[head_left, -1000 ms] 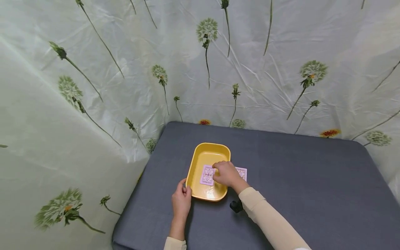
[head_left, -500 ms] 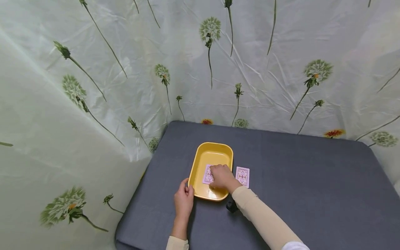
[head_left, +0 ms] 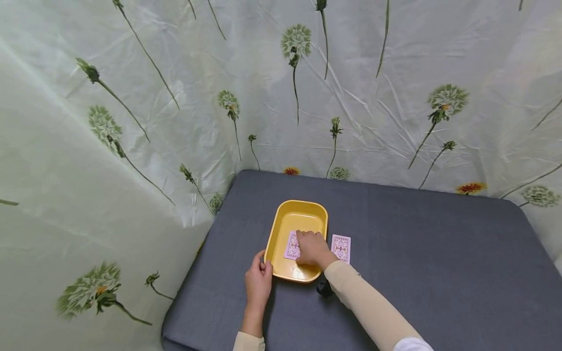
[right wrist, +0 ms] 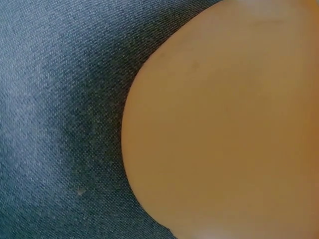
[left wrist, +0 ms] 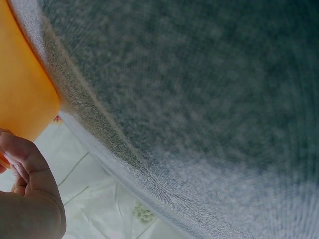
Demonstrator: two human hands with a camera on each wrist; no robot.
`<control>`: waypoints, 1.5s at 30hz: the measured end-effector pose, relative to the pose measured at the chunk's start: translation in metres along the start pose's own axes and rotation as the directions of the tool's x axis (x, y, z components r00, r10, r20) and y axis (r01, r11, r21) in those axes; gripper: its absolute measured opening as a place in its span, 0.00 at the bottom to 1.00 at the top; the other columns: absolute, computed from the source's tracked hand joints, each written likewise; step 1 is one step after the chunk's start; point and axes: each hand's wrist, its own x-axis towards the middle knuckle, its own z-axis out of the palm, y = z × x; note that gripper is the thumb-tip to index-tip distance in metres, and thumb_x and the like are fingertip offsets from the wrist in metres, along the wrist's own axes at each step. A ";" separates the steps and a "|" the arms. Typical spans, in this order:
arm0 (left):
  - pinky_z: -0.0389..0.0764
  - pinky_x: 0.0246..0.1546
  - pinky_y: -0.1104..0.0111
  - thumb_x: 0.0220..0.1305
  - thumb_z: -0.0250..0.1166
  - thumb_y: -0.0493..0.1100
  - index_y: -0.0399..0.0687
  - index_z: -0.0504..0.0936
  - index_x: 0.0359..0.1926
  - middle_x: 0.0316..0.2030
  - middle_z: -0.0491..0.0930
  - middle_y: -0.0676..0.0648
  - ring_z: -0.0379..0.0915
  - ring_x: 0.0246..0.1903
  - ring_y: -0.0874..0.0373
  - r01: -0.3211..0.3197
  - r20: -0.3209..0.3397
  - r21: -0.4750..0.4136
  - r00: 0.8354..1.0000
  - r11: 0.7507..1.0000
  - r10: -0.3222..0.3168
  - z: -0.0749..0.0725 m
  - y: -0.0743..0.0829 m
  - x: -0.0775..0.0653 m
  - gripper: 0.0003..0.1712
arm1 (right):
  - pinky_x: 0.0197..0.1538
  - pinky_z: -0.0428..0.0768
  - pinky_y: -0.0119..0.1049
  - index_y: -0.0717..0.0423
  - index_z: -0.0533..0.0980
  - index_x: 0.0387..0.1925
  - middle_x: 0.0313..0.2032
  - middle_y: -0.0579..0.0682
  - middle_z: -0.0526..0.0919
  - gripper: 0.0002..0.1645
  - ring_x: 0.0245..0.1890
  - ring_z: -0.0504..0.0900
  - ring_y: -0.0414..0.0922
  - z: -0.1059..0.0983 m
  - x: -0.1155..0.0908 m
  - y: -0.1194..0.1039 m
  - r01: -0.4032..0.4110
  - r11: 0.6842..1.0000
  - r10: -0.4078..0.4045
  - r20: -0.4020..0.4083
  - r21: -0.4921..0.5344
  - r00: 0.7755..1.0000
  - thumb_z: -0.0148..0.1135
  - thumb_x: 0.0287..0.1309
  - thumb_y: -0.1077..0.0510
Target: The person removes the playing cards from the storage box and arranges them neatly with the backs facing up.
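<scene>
A shallow yellow tray [head_left: 274,229] stands on the dark grey padded surface. My left hand [head_left: 258,282] grips its near left rim; the left wrist view shows the curled fingers [left wrist: 30,164] at the tray's wall [left wrist: 27,84]. Inside the tray lies a pink patterned playing card [head_left: 291,247], back up. My right hand [head_left: 312,249] reaches over the tray's right side and grips this card, index finger by its far edge and thumb by its near edge. The hand hides the card's right part. In the right wrist view only the tray's outer wall [right wrist: 214,124] shows, without fingers.
A second playing card [head_left: 340,248] with the same back lies just right of the tray, partly under the right forearm. The grey surface [head_left: 417,253] extends to the right. Behind and at left hangs a pale curtain [head_left: 373,122] with dandelion prints.
My right hand has moved a little left and down over the card in the tray, covering more of it. The card outside has come into fuller view. The left hand keeps its hold.
</scene>
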 end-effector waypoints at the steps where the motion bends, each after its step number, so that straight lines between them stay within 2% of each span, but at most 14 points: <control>1: 0.62 0.18 0.70 0.59 0.63 0.32 0.35 0.80 0.49 0.17 0.65 0.56 0.56 0.15 0.70 0.003 0.001 -0.002 1.000 1.000 -0.003 0.000 0.000 0.000 0.15 | 0.61 0.66 0.52 0.65 0.66 0.64 0.56 0.60 0.77 0.52 0.56 0.74 0.56 0.000 0.000 0.000 -0.002 1.000 0.002 -0.001 0.005 1.000 0.76 0.41 0.45; 15: 0.61 0.17 0.71 0.59 0.62 0.31 0.35 0.80 0.49 0.17 0.64 0.56 0.56 0.15 0.69 0.012 -0.002 -0.017 1.000 1.000 -0.012 0.001 0.000 0.000 0.15 | 0.63 0.65 0.53 0.66 0.65 0.65 0.60 0.62 0.73 0.53 0.61 0.71 0.57 -0.003 -0.002 0.001 0.008 0.998 -0.006 -0.030 0.068 1.000 0.79 0.40 0.48; 22: 0.62 0.17 0.70 0.59 0.62 0.31 0.35 0.80 0.49 0.17 0.65 0.56 0.57 0.15 0.69 0.015 0.003 -0.011 1.000 1.000 -0.015 0.001 0.001 -0.001 0.15 | 0.61 0.66 0.52 0.64 0.70 0.61 0.57 0.60 0.74 0.50 0.58 0.71 0.57 -0.007 -0.005 0.003 0.040 0.994 -0.035 -0.060 0.099 0.998 0.80 0.37 0.48; 29: 0.62 0.17 0.70 0.58 0.62 0.32 0.35 0.80 0.48 0.17 0.64 0.57 0.56 0.15 0.69 0.004 -0.005 -0.013 1.000 1.000 -0.004 -0.001 0.002 -0.001 0.15 | 0.61 0.66 0.50 0.61 0.72 0.60 0.57 0.58 0.75 0.49 0.57 0.73 0.55 -0.009 -0.006 0.006 0.056 0.996 -0.050 -0.079 0.072 0.996 0.79 0.37 0.44; 38: 0.61 0.18 0.69 0.59 0.62 0.32 0.35 0.80 0.49 0.17 0.64 0.57 0.56 0.15 0.69 0.001 -0.012 -0.009 1.000 1.000 -0.001 0.000 0.002 -0.001 0.16 | 0.63 0.66 0.50 0.61 0.72 0.61 0.58 0.59 0.74 0.48 0.58 0.73 0.56 -0.019 -0.013 0.011 0.080 0.986 -0.064 -0.109 0.146 0.992 0.79 0.39 0.44; 45: 0.61 0.18 0.69 0.59 0.62 0.32 0.35 0.80 0.50 0.17 0.64 0.57 0.55 0.15 0.70 0.003 -0.004 -0.018 1.000 1.000 -0.003 -0.001 0.002 -0.002 0.16 | 0.64 0.65 0.48 0.63 0.69 0.63 0.59 0.59 0.74 0.52 0.60 0.71 0.56 -0.027 -0.020 0.020 0.107 0.982 -0.078 -0.177 0.155 0.981 0.77 0.37 0.44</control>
